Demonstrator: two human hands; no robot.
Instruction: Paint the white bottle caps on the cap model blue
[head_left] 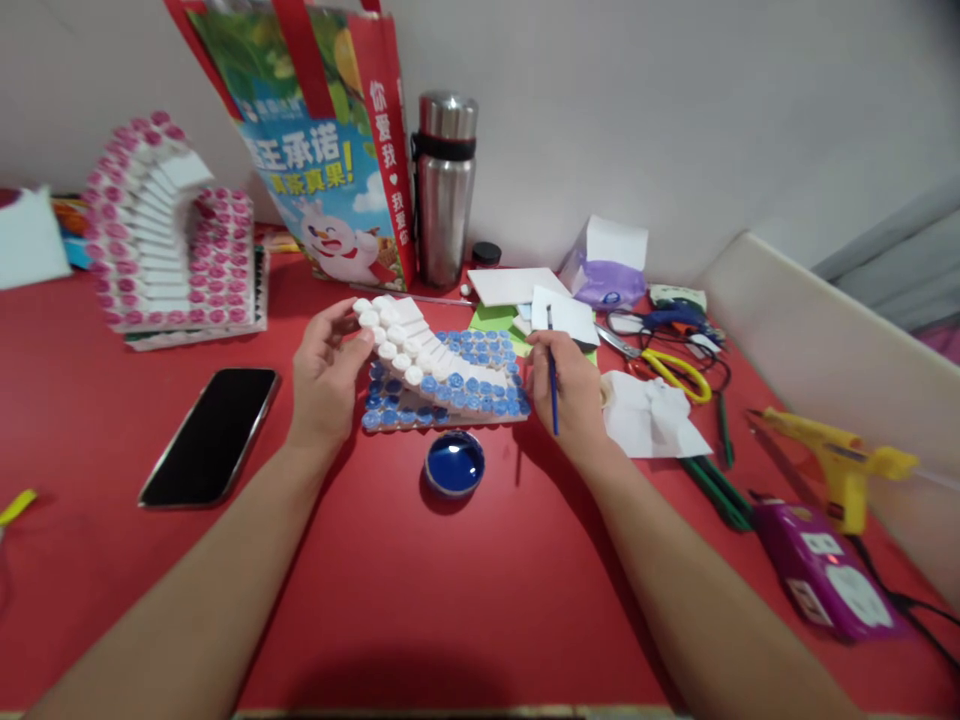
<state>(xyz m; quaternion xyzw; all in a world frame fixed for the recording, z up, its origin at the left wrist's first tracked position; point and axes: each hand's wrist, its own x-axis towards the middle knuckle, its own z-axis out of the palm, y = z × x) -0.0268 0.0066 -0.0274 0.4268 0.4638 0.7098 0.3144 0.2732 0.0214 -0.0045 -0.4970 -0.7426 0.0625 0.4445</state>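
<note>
A model staircase (450,375) edged with small rolled discs stands on the table in front of me. Blue covers the discs on its lower part and base, while those along the upper left are white. My left hand (330,370) grips the raised left end of the staircase between thumb and fingers. In my right hand (566,385) is a thin blue paintbrush (553,390), bristles pointing up, beside the staircase's right edge. A small round lid of blue paint (454,464) sits just in front of the base.
A pink-and-white curved staircase (146,240), a shopping bag (330,150) and a steel flask (446,200) stand at the back. A phone (210,437) lies left. On the right are paper (652,415), scissors (675,372), a yellow glue gun (840,460) and a purple power strip (825,570).
</note>
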